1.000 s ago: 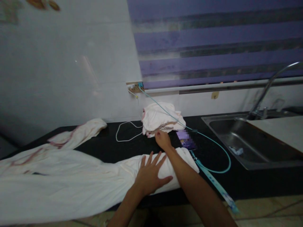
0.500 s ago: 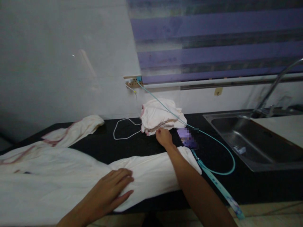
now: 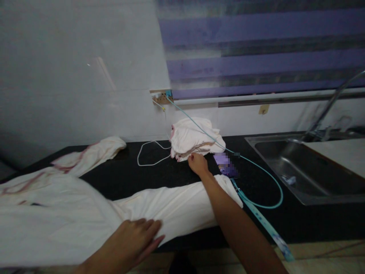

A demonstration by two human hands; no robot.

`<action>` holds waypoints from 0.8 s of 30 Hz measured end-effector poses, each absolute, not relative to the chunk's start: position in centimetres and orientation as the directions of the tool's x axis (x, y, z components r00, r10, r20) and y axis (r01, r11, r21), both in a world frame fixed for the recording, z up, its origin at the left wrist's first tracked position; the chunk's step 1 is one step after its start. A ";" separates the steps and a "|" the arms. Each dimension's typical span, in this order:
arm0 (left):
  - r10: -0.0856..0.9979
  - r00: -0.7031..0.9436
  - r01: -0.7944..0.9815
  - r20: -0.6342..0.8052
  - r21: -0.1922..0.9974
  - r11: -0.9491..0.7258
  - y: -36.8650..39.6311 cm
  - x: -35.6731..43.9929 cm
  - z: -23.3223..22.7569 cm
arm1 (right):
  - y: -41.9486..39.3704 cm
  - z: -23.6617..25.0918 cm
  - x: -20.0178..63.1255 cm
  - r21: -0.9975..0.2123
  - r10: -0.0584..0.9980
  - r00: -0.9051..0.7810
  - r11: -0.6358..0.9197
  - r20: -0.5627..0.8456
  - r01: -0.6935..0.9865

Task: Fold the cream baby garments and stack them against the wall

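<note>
- My left hand (image 3: 137, 238) lies flat, fingers extended and released, palm down on the long white cloth (image 3: 85, 217) near the front edge of the table (image 3: 159, 173).
- My right hand (image 3: 197, 163) is extended forward, its fingers curled at the lower edge of the folded white cloth pile (image 3: 195, 137); I cannot tell whether it grips the fabric or only touches it.
- My right forearm crosses over the right end of the long white cloth.
- The long white cloth runs from the left side of the table to just beside a teal strap (image 3: 265, 224).
- A white cable (image 3: 151, 152) loops left of the pile; a teal cable (image 3: 268, 182) curves right of it.
- The sink (image 3: 302, 167) sits at the right, well apart from both hands.
</note>
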State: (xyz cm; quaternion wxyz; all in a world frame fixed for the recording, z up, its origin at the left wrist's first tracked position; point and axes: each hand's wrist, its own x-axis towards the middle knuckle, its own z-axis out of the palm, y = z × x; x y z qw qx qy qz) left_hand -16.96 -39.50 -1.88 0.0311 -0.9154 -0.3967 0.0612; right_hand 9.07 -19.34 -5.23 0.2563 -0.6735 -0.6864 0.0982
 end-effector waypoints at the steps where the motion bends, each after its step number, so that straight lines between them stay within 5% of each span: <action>1: 0.777 0.620 0.770 -0.109 -0.110 -0.629 -40.0 -16.7 -2.2 | -19.3 -5.2 9.1 -0.479 0.976 0.037 0.073 0.215 0.875; 6: 0.941 0.314 0.927 -0.127 -0.172 -0.333 -42.4 -15.7 -3.7 | -19.1 -5.4 9.1 -0.470 0.980 0.030 0.067 0.196 0.880; 12: 0.936 0.344 0.939 -0.075 0.001 -0.345 -43.7 -17.2 -3.8 | -18.9 -5.6 9.2 -0.471 0.982 0.016 0.076 0.188 0.879; 19: 0.984 -0.104 0.990 -0.145 -0.106 0.089 -38.7 -21.2 -2.0 | -18.9 -5.9 9.3 -0.465 0.981 0.008 0.085 0.196 0.881; 24: 0.997 -0.079 0.984 0.017 -0.156 0.081 -37.7 -21.7 -2.1 | -18.8 -6.1 9.3 -0.457 0.980 -0.002 0.095 0.201 0.885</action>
